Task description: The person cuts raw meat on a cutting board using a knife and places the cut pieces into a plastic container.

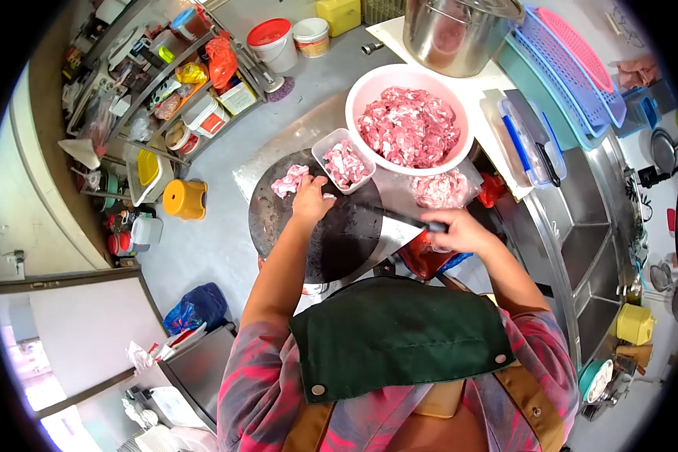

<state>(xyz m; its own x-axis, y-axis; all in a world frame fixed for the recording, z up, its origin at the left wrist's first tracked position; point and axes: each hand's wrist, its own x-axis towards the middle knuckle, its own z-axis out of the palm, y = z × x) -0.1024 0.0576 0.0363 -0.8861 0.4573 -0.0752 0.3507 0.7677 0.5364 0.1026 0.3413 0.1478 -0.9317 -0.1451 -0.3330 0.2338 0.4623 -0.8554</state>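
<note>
Pink, white-streaked raw meat (pixel 286 183) lies far left on the dark, round chopping block (pixel 339 245) — likely soft, slippery, best pinned from above. The left hand (pixel 311 200) touches it, pinch unclear; the right hand (pixel 462 231) grips a black-handled steel knife (pixel 404 218).

There are two hands (pixel 310 200), one chopping block (pixel 339 245) and one pink basin (pixel 399 74).

Meat (pixel 409 128) at one o'clock was pink marbled white, bowl (pixel 398 76) paler pink. Round board (pixel 339 245) at centre was blackish; held knife's handle (pixel 435 226) black. Stool (pixel 184 200) at nine was yellow-orange. Apron (pixel 399 339) at five was dark green, shirt (pixel 252 377) at seven grey streaked pink-red.
</note>
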